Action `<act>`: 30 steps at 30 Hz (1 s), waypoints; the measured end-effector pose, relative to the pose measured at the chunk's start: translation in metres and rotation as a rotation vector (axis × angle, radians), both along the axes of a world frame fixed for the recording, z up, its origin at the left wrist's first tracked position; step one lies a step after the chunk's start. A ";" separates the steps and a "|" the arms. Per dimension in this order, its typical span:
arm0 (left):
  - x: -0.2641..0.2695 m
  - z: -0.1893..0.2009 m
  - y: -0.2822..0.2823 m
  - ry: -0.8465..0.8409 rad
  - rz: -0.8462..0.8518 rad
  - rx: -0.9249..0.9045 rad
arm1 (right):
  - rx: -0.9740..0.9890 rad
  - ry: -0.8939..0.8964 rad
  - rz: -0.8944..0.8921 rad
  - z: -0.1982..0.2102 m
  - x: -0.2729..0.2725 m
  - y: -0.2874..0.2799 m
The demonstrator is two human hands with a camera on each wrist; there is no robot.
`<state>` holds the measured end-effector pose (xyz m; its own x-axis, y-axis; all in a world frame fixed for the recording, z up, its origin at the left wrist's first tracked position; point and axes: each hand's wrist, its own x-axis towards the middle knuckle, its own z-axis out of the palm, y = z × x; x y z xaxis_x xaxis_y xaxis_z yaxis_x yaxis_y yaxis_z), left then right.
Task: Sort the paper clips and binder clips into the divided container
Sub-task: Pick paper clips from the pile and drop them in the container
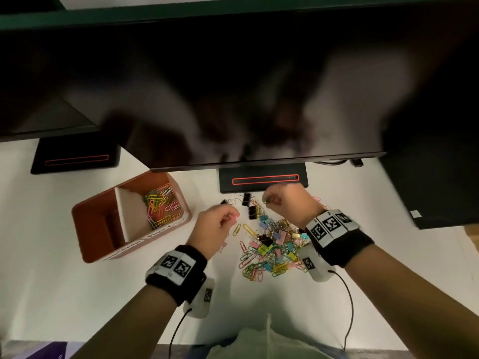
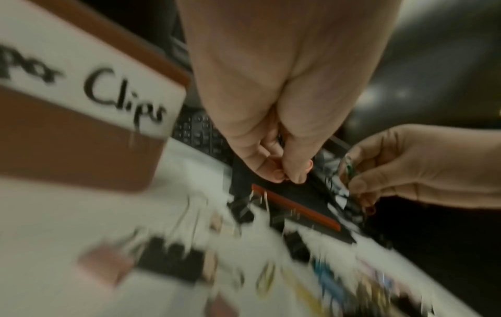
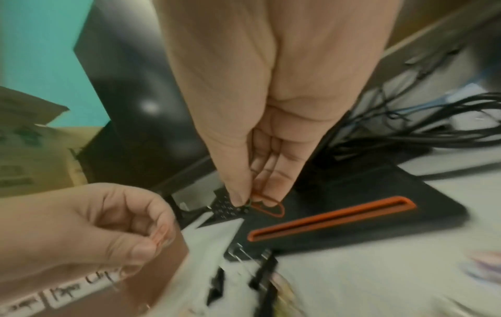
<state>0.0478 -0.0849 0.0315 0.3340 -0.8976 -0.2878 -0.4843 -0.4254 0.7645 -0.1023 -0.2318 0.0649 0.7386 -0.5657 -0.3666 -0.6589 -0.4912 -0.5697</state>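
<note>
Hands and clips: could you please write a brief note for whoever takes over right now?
Left hand: pinches a pink paper clip above the table.
Right hand: pinches paper clips, one orange and one dark, near the monitor base.
Container: paper clips in the far compartment; the near compartment looks empty.
Left: the mixed pile and the black binder clips on the table.

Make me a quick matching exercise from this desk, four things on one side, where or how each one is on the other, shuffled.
Things:
1. left hand
2. right hand
3. divided container
4. black binder clips

States:
A. holds coloured paper clips in one compartment
B. pinches a pink clip
C. loose on the table before the monitor stand
D. pinches a red wire clip

Pairs: 1-B, 2-D, 3-A, 4-C
</note>
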 end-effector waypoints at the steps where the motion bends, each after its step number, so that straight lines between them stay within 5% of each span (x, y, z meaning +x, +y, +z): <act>1: 0.008 0.012 0.004 -0.007 0.031 -0.036 | 0.005 -0.057 0.004 0.007 0.008 0.004; 9: 0.111 0.065 0.047 -0.049 0.440 -0.131 | 0.046 -0.338 0.079 0.041 0.135 0.064; 14: 0.135 0.052 0.052 0.034 0.416 -0.060 | 0.120 -0.247 0.090 0.029 0.177 0.091; 21: 0.100 0.057 0.049 -0.050 0.189 -0.156 | -0.019 -0.270 -0.136 0.014 0.088 0.053; 30: -0.001 0.013 0.017 -0.067 -0.259 0.092 | -0.007 0.164 -0.142 -0.026 -0.012 0.004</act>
